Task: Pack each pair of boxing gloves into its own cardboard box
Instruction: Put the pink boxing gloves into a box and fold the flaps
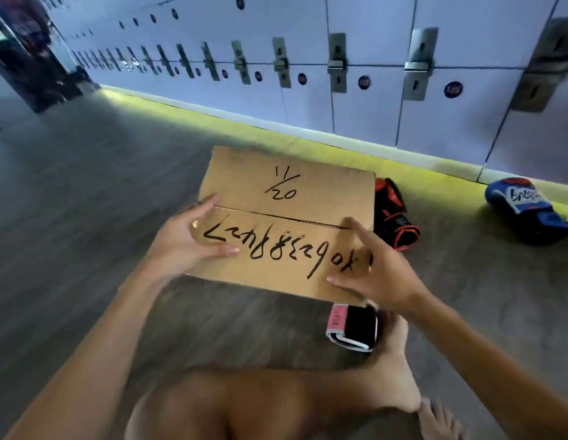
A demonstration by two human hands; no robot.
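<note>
A cardboard box [295, 185] with black handwriting lies on the floor in front of me, its two top flaps folded shut. My left hand [187, 242] grips the box's left edge, thumb lying across the near flap. My right hand [376, 268] rests on the near flap's right end with its fingers spread. A black and red boxing glove [392, 214] lies just right of the box. Farther right lies a blue glove [527, 208]. A black, pink and white glove cuff [354, 327] shows below the box's near right corner; the rest of that glove is hidden.
A wall of pale lockers [365, 100] runs along the back, with a yellow-lit strip at its base. My bare leg and foot [393, 369] lie at the bottom right. Grey floor [86, 201] stretches to the left of the box.
</note>
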